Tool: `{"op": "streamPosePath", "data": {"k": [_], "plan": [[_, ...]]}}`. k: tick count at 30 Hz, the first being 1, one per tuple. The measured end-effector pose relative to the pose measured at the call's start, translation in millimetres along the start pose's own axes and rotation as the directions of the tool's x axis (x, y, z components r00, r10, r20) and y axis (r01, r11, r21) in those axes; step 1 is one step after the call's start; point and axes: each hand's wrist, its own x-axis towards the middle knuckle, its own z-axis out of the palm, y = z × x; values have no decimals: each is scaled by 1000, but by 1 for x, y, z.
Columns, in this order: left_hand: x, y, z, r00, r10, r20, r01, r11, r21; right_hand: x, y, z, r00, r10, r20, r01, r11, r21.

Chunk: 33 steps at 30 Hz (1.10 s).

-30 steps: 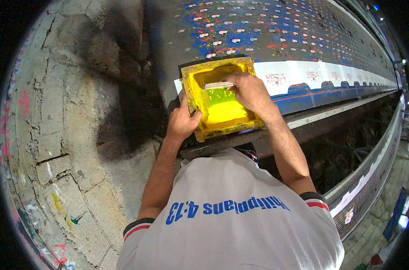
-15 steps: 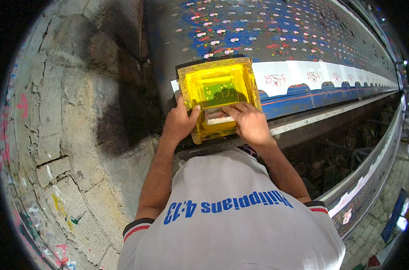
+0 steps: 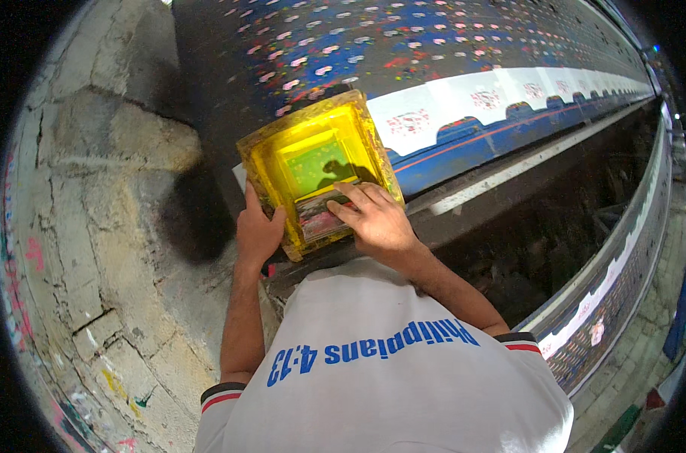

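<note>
A yellow screen-printing frame [image 3: 378,149] lies tilted at the near end of a long table, with a green translucent mesh window [image 3: 313,160] in its middle. My left hand [image 3: 258,230] clasps the frame's left side, thumb over the rim and index finger along the outside. Inside the near part of the frame rests a squeegee [image 3: 318,219], its face smeared pinkish and dark. My right hand [image 3: 379,223] holds the squeegee's right part with bent fingers. The hand's shadow falls across the mesh. The squeegee's lower edge is partly hidden.
White scalloped sheets [image 3: 441,106] with small red prints run along the table's near edge. Beyond them, the dark table [image 3: 403,45] carries rows of small pale prints over blue stains. A pale metal rail [image 3: 501,181] borders it. Cracked concrete [image 3: 124,249] lies left.
The frame now appears farther left and more tilted as the view has turned. The squeegee shows more of its smeared face, and my right hand's fingers are spread more over it.
</note>
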Motion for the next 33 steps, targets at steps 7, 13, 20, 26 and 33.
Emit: {"op": "streamPosePath", "data": {"k": [7,13,20,26,33], "plan": [[33,87,59,990,133,-40,-136,988,-72,-26,75,-47,981,67,-181,-75,997,-35],[56,149,115,987,161,-14,-162,980,-119,-54,153,-72,972,132,-193,-144,988,-48],[57,145,135,997,71,-8,-70,969,-237,-60,174,-75,971,37,-237,-24,998,55],[62,137,138,969,230,-86,-241,960,-146,-60,180,-80,990,-27,-139,30,999,18],[62,129,142,983,170,-64,-179,962,-206,-48,178,-96,995,-26,-93,27,1000,16]]}}
